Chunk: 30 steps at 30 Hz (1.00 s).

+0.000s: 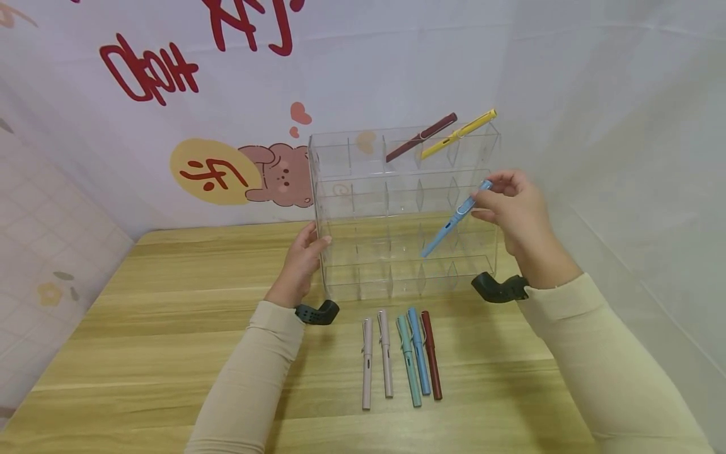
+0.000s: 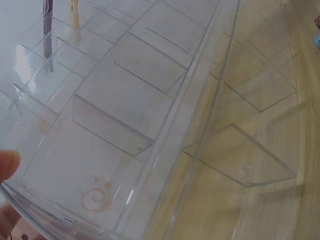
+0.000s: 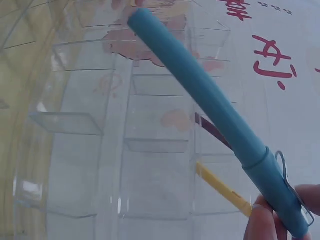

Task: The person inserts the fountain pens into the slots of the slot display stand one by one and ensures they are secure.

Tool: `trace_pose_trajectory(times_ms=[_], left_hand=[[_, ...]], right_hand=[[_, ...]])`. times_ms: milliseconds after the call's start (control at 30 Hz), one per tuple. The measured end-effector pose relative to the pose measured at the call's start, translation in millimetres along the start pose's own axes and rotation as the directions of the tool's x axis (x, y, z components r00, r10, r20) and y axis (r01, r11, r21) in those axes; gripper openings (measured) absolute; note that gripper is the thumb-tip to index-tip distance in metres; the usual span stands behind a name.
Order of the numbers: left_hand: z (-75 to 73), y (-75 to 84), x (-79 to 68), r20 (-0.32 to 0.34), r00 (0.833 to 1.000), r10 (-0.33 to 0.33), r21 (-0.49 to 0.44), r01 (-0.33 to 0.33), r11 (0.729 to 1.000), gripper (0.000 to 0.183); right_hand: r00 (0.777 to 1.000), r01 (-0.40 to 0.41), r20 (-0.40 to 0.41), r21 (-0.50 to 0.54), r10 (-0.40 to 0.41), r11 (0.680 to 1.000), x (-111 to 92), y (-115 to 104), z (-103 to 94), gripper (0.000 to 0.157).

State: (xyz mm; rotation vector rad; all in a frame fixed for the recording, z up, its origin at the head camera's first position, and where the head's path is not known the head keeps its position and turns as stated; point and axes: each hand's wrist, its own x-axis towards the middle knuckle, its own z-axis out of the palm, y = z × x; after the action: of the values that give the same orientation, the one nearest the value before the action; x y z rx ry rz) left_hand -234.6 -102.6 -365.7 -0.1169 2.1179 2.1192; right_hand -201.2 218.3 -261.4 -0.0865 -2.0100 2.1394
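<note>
A clear acrylic organizer (image 1: 397,214) with several compartments stands upright on the wooden table (image 1: 170,353). A dark red pen (image 1: 421,137) and a yellow pen (image 1: 458,133) stick out of its top row. My right hand (image 1: 513,208) pinches a light blue pen (image 1: 454,220) by its cap end, the pen slanting down-left in front of the organizer's right side; in the right wrist view the light blue pen (image 3: 220,120) crosses the compartments (image 3: 150,125). My left hand (image 1: 303,261) grips the organizer's left edge, a fingertip (image 2: 7,165) against the clear wall (image 2: 125,125).
Several pens lie side by side in front of the organizer: two pale pink (image 1: 377,359), a teal one (image 1: 408,359), a blue one (image 1: 418,350) and a dark red one (image 1: 431,353). A white backdrop (image 1: 227,94) with red characters and a bear hangs behind.
</note>
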Motion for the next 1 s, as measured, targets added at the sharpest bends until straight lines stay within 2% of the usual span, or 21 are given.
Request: trace_pose_trajectory(times_ms=[133,333,533,733,1000], left_hand=[[0.3,-0.6,0.4,0.003,1.0,0.007,-0.009,-0.007,1.0,0.057],[0.6,-0.6,-0.4,0.001,1.0,0.008,-0.007,-0.008,1.0,0.058],[-0.1,-1.4,-0.4,0.008,1.0,0.016,-0.008,-0.016,1.0,0.058],[-0.2,-1.7,0.1,0.005,1.0,0.011,0.001,-0.011,1.0,0.058],[0.2,-1.4,0.3,-0.006,1.0,0.02,0.004,-0.02,1.0,0.059]], right_hand=[[0.996,0.025,-0.088,0.03,-0.023,0.999,6.3,-7.2,8.8,0.025],[0.983,0.083,-0.176,0.129,-0.059,0.988,14.4,-17.0,20.5,0.028],[0.953,0.145,-0.295,0.224,-0.075,0.964,24.7,-19.1,31.4,0.027],[0.924,0.178,-0.375,0.231,-0.082,0.956,33.8,-11.2,41.2,0.027],[0.918,0.154,-0.389,0.165,-0.079,0.974,41.9,3.2,56.6,0.025]])
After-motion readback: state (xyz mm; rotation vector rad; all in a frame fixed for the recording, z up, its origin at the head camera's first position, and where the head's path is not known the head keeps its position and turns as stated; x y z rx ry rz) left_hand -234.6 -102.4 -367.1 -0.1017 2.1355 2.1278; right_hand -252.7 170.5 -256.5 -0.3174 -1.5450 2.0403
